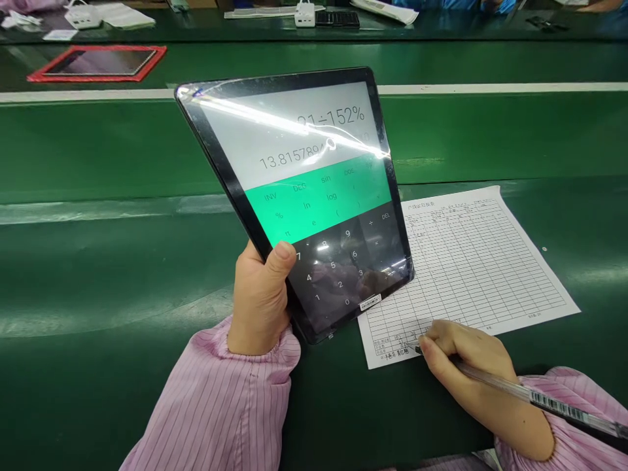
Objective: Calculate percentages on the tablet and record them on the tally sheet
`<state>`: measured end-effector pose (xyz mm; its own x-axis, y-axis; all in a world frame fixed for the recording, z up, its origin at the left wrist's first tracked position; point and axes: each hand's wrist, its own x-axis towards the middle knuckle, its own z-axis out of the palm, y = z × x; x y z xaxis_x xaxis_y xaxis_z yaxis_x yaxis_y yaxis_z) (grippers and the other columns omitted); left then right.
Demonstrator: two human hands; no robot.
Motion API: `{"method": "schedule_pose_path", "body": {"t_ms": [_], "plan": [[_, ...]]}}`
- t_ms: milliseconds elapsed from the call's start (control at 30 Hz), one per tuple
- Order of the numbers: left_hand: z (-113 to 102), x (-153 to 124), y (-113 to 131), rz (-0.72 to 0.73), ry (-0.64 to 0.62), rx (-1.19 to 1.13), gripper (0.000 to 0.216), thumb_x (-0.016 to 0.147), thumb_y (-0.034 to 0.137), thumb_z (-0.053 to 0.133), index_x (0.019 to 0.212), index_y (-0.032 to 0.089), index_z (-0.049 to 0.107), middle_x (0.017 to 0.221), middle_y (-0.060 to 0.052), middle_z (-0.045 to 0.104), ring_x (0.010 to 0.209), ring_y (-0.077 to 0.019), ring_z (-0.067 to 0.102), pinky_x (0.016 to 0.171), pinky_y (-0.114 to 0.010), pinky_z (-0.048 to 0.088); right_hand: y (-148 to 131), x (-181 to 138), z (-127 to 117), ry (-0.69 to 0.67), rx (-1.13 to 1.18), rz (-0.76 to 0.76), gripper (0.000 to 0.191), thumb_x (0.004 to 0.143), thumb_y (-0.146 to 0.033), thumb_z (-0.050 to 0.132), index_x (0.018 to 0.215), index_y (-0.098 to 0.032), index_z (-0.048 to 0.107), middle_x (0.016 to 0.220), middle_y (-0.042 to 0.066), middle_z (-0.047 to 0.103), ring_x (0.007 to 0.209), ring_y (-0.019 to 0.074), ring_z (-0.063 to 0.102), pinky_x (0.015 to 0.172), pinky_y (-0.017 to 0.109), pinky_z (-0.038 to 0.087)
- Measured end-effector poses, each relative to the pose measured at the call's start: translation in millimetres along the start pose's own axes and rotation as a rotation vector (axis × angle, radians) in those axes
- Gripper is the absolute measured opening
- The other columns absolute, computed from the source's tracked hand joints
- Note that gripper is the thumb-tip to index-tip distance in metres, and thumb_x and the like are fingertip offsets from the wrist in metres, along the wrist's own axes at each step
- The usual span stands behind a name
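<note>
My left hand [260, 294] grips the lower left edge of a black tablet [304, 196], thumb on its screen, and holds it tilted above the green surface. The screen shows a calculator with a green band and number keys. My right hand [466, 363] pinches a clear pen [540, 396], whose tip rests on the bottom rows of a printed form sheet [481, 261]. That sheet lies flat on the green bench, partly under the tablet's lower right corner. Both wrists wear pink striped sleeves.
The green bench [98, 275] runs left to right, with a white stripe [490, 87] farther back. A red-framed tablet [98, 63] lies at the far left. White adapters [304, 13], papers and a keyboard [337, 18] sit along the far edge.
</note>
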<state>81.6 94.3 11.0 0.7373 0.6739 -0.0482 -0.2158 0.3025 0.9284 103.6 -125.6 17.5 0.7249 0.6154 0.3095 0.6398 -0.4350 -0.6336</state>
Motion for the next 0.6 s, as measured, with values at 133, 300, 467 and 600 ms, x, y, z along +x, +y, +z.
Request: {"method": "schedule_pose_path", "body": {"t_ms": [133,300,467,600], "plan": [[-0.3,-0.9,-0.3,-0.012,0.020,0.018,0.054,0.053,0.057,0.079,0.087,0.017,0.064,0.077,-0.002,0.065,0.063,-0.0178,0.064,0.068,-0.040,0.057,0.4,-0.3,1.3,0.021,0.004,-0.019,0.033,0.088,-0.012,0.044,0.057,-0.020,0.033,0.046,-0.007,0.044,0.036,0.0052,0.042,0.036,0.016,0.032],[-0.8,-1.9,-0.1,-0.019,0.004,0.005,0.054,0.054,0.057,0.078,0.087,0.017,0.062,0.082,-0.004,0.066,0.073,-0.0218,0.066,0.072,-0.039,0.056,3.1,-1.5,1.6,0.026,0.012,-0.010,0.032,0.087,-0.012,0.044,0.059,-0.020,0.033,0.048,-0.007,0.045,0.038,0.0054,0.043,0.037,0.016,0.033],[-1.8,-1.0,-0.6,-0.050,0.023,0.025,0.057,0.052,0.060,0.077,0.087,0.017,0.062,0.077,-0.003,0.065,0.075,-0.0247,0.067,0.071,-0.037,0.056,3.6,-0.8,0.6,0.003,0.024,-0.060,0.032,0.086,-0.010,0.043,0.059,-0.020,0.031,0.046,-0.007,0.041,0.037,0.0054,0.039,0.036,0.017,0.031],[-1.9,-2.0,-0.2,-0.057,0.022,0.025,0.057,0.051,0.060,0.077,0.086,0.017,0.061,0.074,-0.003,0.065,0.080,-0.0264,0.067,0.070,-0.037,0.057,3.4,-1.0,0.5,0.011,0.021,-0.059,0.031,0.086,-0.009,0.043,0.060,-0.020,0.031,0.047,-0.007,0.042,0.038,0.0057,0.040,0.037,0.017,0.032]]}}
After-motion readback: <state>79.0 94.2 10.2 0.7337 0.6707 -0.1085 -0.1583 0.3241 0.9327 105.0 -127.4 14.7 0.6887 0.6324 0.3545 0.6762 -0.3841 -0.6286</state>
